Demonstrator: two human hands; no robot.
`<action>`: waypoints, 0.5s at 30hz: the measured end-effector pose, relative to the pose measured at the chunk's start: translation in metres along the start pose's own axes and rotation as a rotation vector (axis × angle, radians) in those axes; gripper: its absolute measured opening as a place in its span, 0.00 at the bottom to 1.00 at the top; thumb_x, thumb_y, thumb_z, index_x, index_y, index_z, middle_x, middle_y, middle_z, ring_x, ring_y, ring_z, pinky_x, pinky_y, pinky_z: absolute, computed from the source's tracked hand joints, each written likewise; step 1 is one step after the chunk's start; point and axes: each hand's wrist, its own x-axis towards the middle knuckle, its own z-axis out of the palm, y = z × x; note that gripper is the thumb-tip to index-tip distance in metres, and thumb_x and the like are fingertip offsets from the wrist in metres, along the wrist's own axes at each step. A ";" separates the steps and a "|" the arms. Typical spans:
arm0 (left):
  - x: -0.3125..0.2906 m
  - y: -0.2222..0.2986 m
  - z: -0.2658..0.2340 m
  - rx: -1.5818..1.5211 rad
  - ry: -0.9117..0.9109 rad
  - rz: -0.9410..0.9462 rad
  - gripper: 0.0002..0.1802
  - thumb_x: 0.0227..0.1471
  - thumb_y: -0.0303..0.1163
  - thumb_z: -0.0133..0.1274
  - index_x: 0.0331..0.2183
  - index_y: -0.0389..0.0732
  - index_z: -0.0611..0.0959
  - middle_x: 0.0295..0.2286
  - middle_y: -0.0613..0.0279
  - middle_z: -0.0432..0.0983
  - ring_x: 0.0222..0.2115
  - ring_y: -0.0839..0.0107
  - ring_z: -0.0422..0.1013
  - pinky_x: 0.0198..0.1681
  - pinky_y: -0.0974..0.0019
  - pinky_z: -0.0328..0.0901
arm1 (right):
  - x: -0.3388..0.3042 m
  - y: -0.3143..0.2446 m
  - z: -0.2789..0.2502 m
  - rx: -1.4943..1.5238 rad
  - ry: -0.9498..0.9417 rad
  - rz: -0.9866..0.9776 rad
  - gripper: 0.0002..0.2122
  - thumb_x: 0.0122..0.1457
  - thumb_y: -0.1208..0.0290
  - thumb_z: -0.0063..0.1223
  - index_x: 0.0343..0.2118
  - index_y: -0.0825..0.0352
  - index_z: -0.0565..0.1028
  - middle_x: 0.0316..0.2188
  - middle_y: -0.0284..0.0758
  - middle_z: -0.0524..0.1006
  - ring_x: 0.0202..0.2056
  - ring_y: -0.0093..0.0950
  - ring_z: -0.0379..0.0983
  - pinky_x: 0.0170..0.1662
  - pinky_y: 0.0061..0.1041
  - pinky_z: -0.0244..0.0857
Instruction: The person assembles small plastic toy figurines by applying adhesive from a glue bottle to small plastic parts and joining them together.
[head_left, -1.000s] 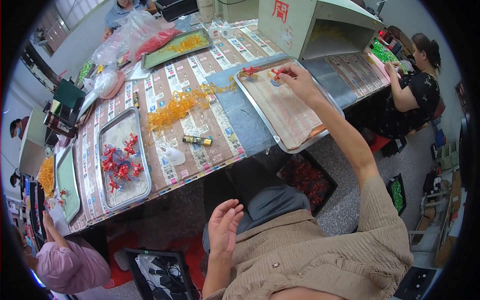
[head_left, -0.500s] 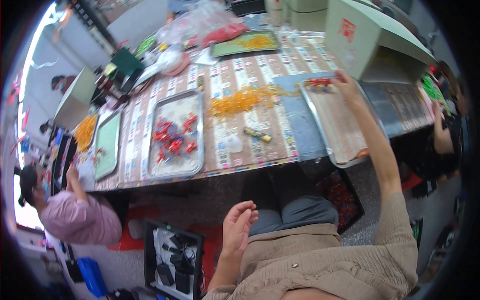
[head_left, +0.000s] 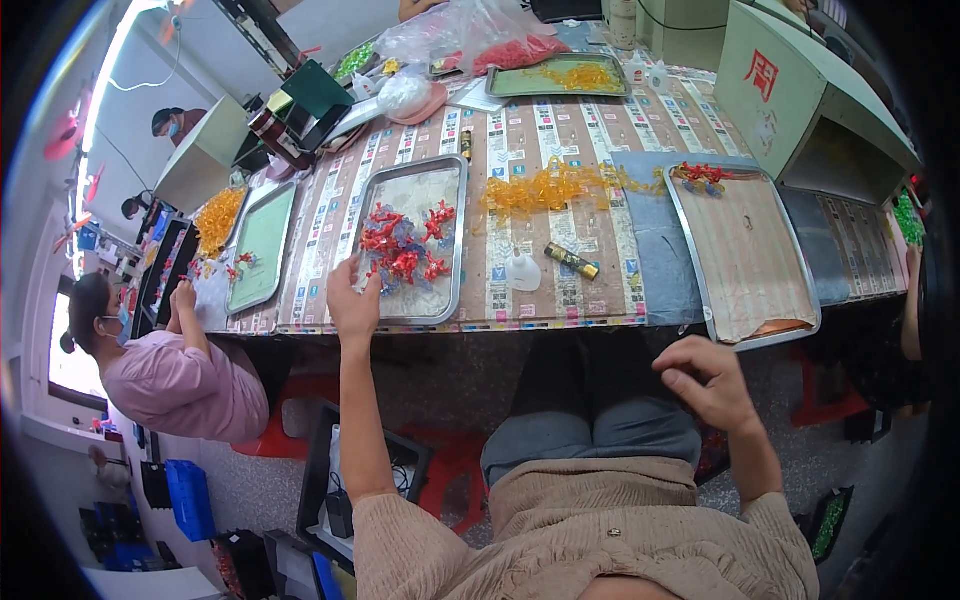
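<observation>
My left hand (head_left: 354, 302) is at the near left rim of a metal tray (head_left: 455, 262). Its thumb and fingers are apart, beside the small red pieces with clear, bluish parts (head_left: 402, 262) heaped in the tray. My right hand (head_left: 712, 382) hovers over my lap, short of the table edge. Its fingers curl in toward the thumb, with nothing visible in them. Beyond it lies a second tray (head_left: 752, 262), lined with brownish striped sheet. A small row of red and bluish pieces (head_left: 700, 178) lies along its far end.
Orange-yellow translucent pieces (head_left: 548, 192) spread across the table between the trays. A dark-and-yellow tube (head_left: 571, 261) and a white piece (head_left: 523, 272) lie nearer. A pale green box-like hood (head_left: 800, 100) stands at the back right. A co-worker in pink (head_left: 185, 385) sits at left.
My right hand has drawn back from the far end of the right tray to above my lap. My left hand has risen from my lap to the left tray. The view has shifted.
</observation>
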 end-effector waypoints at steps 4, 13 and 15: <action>-0.001 -0.004 0.001 -0.206 -0.145 -0.193 0.16 0.45 0.23 0.57 0.40 0.34 0.79 0.29 0.60 0.76 0.31 0.72 0.72 0.37 0.70 0.67 | -0.006 0.016 0.029 0.148 -0.019 0.102 0.06 0.54 0.78 0.56 0.35 0.70 0.78 0.32 0.35 0.77 0.32 0.21 0.73 0.34 0.17 0.66; -0.048 0.043 -0.018 -0.744 0.066 -0.283 0.12 0.52 0.21 0.54 0.41 0.33 0.77 0.33 0.64 0.74 0.32 0.78 0.70 0.39 0.76 0.65 | 0.050 0.030 0.079 0.097 0.087 -0.043 0.09 0.54 0.79 0.54 0.39 0.69 0.76 0.33 0.34 0.76 0.31 0.21 0.73 0.33 0.17 0.66; -0.060 0.057 -0.018 -0.869 0.056 -0.333 0.11 0.52 0.21 0.54 0.40 0.34 0.77 0.34 0.63 0.74 0.33 0.78 0.70 0.39 0.76 0.66 | 0.065 0.032 0.090 0.097 0.127 -0.080 0.12 0.53 0.80 0.54 0.42 0.69 0.74 0.35 0.36 0.75 0.33 0.24 0.74 0.35 0.19 0.67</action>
